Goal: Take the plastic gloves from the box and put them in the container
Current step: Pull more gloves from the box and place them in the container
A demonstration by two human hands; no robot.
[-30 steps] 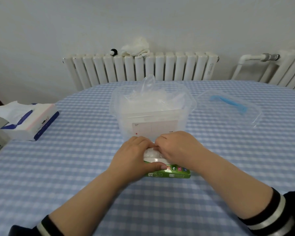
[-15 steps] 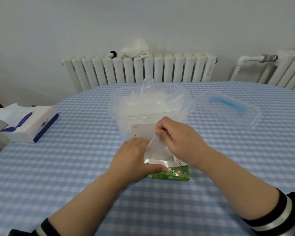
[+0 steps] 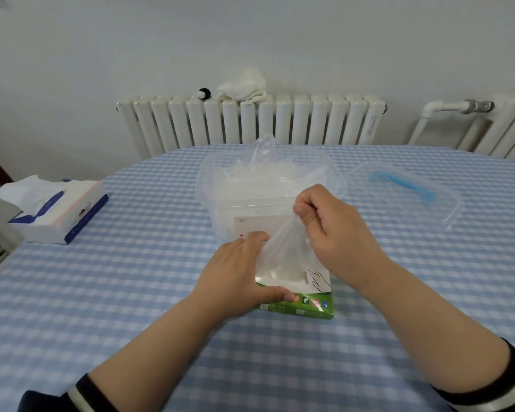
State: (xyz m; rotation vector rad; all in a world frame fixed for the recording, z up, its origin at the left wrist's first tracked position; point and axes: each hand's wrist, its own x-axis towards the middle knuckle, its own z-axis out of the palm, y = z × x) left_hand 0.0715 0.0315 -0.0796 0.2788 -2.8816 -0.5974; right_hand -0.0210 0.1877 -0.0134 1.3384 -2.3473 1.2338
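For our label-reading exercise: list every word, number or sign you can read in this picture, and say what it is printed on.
"NAME": top of the white label on the clear container; smaller print and a red mark below are unreadable.
Green glove box: a line drawing of a hand and coloured icons; its print is too blurred to read.
Tissue pack: print too small to read.
Radiator: grey marking, illegible.

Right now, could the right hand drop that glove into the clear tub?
Probably yes. The right hand pinches the plastic glove just in front of the container, whose top is open; its lid lies off to the right. Nothing stands between them, though the glove's lower end is still in the box.
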